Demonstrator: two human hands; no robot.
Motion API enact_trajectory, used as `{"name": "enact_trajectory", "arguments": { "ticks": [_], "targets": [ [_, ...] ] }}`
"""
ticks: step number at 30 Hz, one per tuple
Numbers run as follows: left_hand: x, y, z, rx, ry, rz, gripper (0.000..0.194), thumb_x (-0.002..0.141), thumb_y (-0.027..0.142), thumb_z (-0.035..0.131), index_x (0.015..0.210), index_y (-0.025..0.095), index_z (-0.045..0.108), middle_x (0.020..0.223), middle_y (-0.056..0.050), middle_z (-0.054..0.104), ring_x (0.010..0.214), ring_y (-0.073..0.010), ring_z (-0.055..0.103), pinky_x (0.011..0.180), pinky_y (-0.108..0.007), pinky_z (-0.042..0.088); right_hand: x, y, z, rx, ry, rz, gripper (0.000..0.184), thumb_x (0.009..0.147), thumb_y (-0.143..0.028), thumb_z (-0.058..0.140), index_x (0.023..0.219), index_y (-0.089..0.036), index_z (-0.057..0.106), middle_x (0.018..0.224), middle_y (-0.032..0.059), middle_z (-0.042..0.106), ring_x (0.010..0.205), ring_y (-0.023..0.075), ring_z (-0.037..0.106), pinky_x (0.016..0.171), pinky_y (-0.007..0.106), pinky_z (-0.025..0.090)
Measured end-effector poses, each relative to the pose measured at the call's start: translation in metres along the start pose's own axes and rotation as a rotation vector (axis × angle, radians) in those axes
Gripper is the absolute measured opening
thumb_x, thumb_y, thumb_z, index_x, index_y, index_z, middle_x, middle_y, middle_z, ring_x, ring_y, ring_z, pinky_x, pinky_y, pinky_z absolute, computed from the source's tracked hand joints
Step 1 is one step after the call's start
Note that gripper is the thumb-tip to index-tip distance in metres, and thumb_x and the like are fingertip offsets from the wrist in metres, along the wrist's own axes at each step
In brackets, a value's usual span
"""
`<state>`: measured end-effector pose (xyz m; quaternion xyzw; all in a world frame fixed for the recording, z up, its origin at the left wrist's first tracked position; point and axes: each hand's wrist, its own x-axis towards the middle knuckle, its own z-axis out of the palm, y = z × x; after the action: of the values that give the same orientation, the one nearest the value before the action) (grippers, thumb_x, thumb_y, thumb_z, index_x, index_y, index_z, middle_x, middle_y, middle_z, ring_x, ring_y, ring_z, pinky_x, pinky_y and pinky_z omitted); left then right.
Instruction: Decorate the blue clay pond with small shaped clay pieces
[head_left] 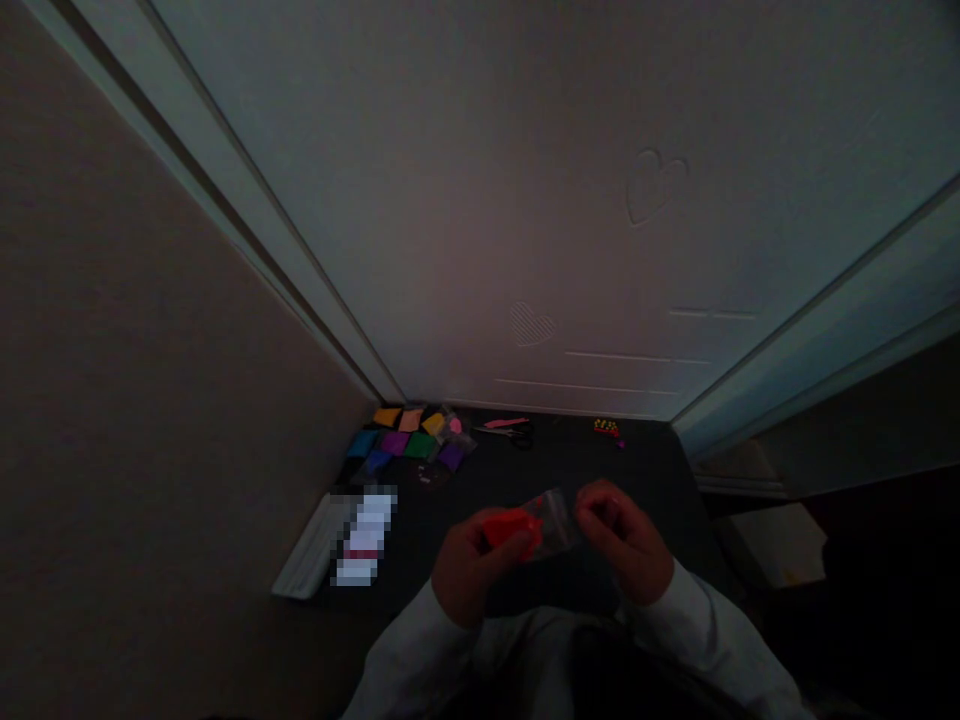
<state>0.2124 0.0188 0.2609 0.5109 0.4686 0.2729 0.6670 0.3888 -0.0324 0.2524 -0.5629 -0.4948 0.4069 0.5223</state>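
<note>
My left hand (476, 565) is closed on a small clear zip bag (556, 520) with a bright red-orange, clay-like lump (514, 528) in its lower part. The thumb presses on the lump, and the bag's clear end points right. Just beyond that end is my right hand (628, 545), its fingers curled in a pinch. A faint reddish spot shows at its fingertips, too small and dark to name. Whether the right fingers touch the bag, I cannot tell.
On the dark table (555, 465), several coloured packets (420, 444) lie at the back left. Scissors (514, 432) lie beside a pink strip (506, 423). A small yellow-dotted piece (606, 426) sits at the back right. An open booklet (313, 548) lies at the left edge. A white wall panel stands behind.
</note>
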Motion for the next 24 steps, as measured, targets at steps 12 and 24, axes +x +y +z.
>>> {"name": "enact_trajectory", "arguments": {
  "ticks": [12, 24],
  "targets": [
    [0.0, 0.003, 0.01, 0.203, 0.139, 0.135, 0.022, 0.066, 0.036, 0.06, 0.072, 0.015, 0.063, 0.066, -0.003, 0.063, 0.064, -0.0171, 0.055, 0.061, -0.026, 0.04, 0.001, -0.013, 0.004, -0.204, -0.125, -0.026, 0.014, 0.077, -0.029, 0.052, 0.07, -0.017, 0.055, 0.068, 0.0004, 0.048, 0.057, 0.0101, 0.042, 0.052, 0.023, 0.033],
    [0.004, 0.001, 0.014, 0.017, -0.036, 0.004, 0.023, 0.065, 0.035, 0.062, 0.075, 0.014, 0.063, 0.067, -0.002, 0.063, 0.062, -0.0145, 0.054, 0.059, -0.024, 0.041, -0.008, -0.015, -0.015, -0.118, -0.148, 0.002, 0.016, 0.08, -0.025, 0.047, 0.08, -0.019, 0.061, 0.065, 0.0006, 0.052, 0.06, 0.012, 0.047, 0.056, 0.025, 0.035]
  ]
}}
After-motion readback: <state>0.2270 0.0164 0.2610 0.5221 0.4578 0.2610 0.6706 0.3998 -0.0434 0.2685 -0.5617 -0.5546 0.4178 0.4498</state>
